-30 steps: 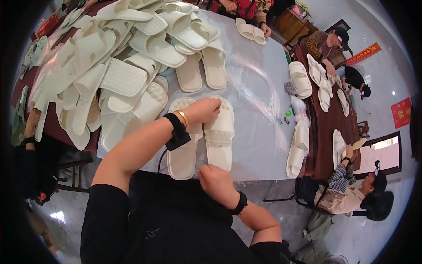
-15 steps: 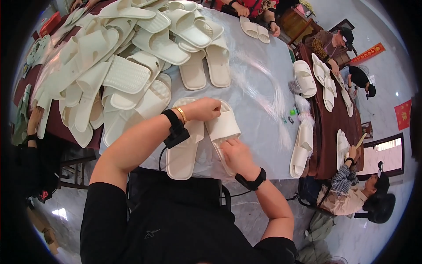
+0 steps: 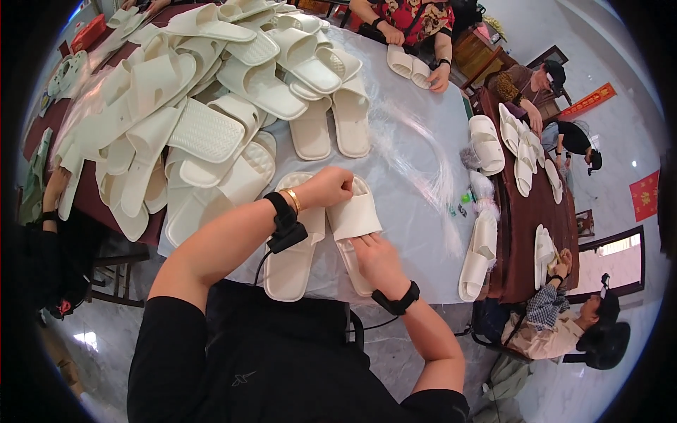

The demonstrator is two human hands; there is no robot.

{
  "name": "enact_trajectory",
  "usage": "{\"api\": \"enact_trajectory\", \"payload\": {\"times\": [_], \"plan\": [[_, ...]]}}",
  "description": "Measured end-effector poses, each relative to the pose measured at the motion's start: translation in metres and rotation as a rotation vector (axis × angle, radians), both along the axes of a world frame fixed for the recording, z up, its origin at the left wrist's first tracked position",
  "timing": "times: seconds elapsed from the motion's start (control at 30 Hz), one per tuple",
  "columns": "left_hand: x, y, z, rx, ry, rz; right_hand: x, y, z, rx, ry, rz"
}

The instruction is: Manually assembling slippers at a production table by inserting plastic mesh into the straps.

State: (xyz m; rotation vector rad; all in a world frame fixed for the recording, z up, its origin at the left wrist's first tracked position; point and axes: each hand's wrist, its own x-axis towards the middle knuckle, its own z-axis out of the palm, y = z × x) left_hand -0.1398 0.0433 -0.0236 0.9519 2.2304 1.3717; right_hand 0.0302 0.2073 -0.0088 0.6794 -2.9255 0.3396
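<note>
Two cream slippers lie side by side at the table's near edge, the left slipper [image 3: 287,271] partly behind my left forearm and the right slipper [image 3: 355,220] under my hands. My left hand [image 3: 326,187] is closed, fingers curled in a pinch, at the far end of the right slipper's strap; whatever it pinches is too small to make out. My right hand [image 3: 379,259] has its bent fingers together at the strap's near opening, fingertips tucked beneath the strap and hidden. Beyond them lies another pair of slippers [image 3: 310,134], soles down.
A tall heap of cream slippers [image 3: 204,130] covers the table's left side. Clear plastic strands [image 3: 430,162] lie right of centre. Single slippers [image 3: 479,257] stand along the right edge. Other people work at the far side and at a brown table [image 3: 518,247] on the right.
My view has shifted slightly, so the table sits lower in the picture. My right fingertips have moved from over the strap's edge to beneath it. My left hand stays at the strap's far end.
</note>
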Motion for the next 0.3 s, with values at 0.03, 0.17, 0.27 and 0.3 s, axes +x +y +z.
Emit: {"api": "enact_trajectory", "payload": {"times": [0.03, 0.17, 0.27, 0.3], "plan": [[0.001, 0.0, -0.001, 0.038, 0.031, 0.007, 0.0, -0.001, 0.003, -0.018, -0.002, -0.01], [0.004, -0.003, -0.004, 0.105, 0.124, 0.096, 0.007, -0.005, 0.018, -0.11, 0.016, -0.038], [0.007, -0.007, 0.001, 0.114, 0.092, 0.221, 0.011, 0.003, 0.021, -0.292, -0.003, -0.185], [0.007, -0.007, 0.003, 0.134, 0.08, 0.242, 0.005, 0.004, 0.029, -0.312, -0.012, -0.231]]}}
